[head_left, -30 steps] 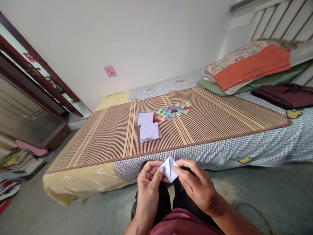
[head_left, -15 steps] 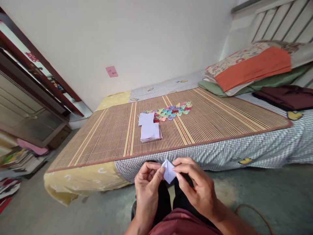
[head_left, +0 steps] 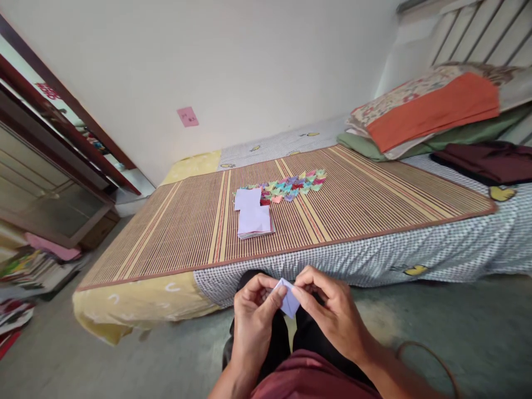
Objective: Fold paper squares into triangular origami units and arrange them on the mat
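A small folded piece of pale lilac paper (head_left: pixel 290 303), diamond-shaped with a crease down it, is held over my lap. My left hand (head_left: pixel 258 310) pinches its upper left edge between thumb and fingers. On the other side, the thumb and fingertips of my right hand (head_left: pixel 330 313) close on its upper right edge. Beyond my hands, a stack of pale square paper (head_left: pixel 254 220) lies on the striped mat (head_left: pixel 187 221), with another pale sheet (head_left: pixel 247 199) just behind it. Many small colourful folded paper pieces (head_left: pixel 291 185) spread behind and to the right.
The mat covers a bed with a checked sheet (head_left: pixel 366 260) and a yellow cloth (head_left: pixel 145 296). Folded bedding (head_left: pixel 436 113) and dark red cloth (head_left: pixel 486 160) lie at the right. A cabinet (head_left: pixel 45 183) and piled books (head_left: pixel 33 271) stand at the left.
My right thumb has moved up onto the paper's top edge and its fingers have curled in. The folded paper has shifted slightly down and right. The view has tilted a little.
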A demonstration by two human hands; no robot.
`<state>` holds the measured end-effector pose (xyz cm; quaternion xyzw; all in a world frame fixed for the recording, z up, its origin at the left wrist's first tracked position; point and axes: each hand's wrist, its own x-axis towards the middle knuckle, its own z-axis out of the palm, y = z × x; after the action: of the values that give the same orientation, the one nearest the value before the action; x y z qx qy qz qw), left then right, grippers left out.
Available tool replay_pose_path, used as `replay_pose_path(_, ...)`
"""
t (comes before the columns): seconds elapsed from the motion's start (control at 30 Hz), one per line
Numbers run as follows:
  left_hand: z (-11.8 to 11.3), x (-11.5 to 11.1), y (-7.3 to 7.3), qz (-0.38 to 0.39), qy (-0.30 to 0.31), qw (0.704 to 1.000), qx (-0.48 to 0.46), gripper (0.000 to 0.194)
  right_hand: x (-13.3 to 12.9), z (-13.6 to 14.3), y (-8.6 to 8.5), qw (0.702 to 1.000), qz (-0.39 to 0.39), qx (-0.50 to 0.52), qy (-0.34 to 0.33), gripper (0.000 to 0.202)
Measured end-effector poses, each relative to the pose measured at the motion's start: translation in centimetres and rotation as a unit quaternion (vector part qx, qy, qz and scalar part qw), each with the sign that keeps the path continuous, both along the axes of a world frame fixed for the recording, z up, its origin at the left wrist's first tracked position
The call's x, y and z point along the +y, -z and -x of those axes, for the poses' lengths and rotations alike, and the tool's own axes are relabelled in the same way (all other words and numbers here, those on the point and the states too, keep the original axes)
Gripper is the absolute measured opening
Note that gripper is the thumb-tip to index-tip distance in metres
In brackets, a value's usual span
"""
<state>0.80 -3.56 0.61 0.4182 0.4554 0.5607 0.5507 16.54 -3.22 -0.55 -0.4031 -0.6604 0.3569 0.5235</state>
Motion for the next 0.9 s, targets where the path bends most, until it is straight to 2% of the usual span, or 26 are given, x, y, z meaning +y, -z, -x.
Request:
replay_pose_path(0.13, -0.1, -0.1, 0.1, -0.018, 0.025, 0.999, 0.041, 0.028, 0.4, 0.2, -0.1, 1.000, 0.003, 0.009, -0.005, 0.018)
replay_pose_path(0.3, -0.4, -0.3, 0.4, -0.019, 0.026, 0.996, 0.089, 0.027, 0.5, 0.0, -0.2, 1.000, -0.003, -0.013, 0.002, 0.024)
replay_pose_path(0.37, -0.4, -0.4, 0.5, -0.013, 0.028, 0.997, 0.066, 0.022, 0.6, -0.1, -0.1, 0.999, 0.039, 0.011, -0.006, 0.025)
replay_pose_path(0.5, 0.1, -0.6, 0.6, -0.035, 0.075, 0.996, 0.027, 0.030, 1.0, -0.4, 0.4, 0.979, 0.166, 0.114, -0.039, 0.030)
replay_pose_path(0.7, 1.3, -0.8, 0.4, -0.103, 0.140, 0.981, 0.086, 0.019, 1.4, -0.7, 0.6, 0.952, 0.226, 0.198, -0.056, 0.036)
replay_pose_path(0.8, 1.5, -0.8, 0.2, -0.127, 0.128, 0.978, 0.105, 0.017, 1.4, -0.7, 0.7, 0.945, 0.236, 0.220, -0.056, 0.036)
replay_pose_path(0.9, 1.6, -0.7, -0.1, -0.185, 0.097, 0.961, 0.180, 0.013, 1.3, -0.6, 0.6, 0.947, 0.229, 0.218, -0.054, 0.036)
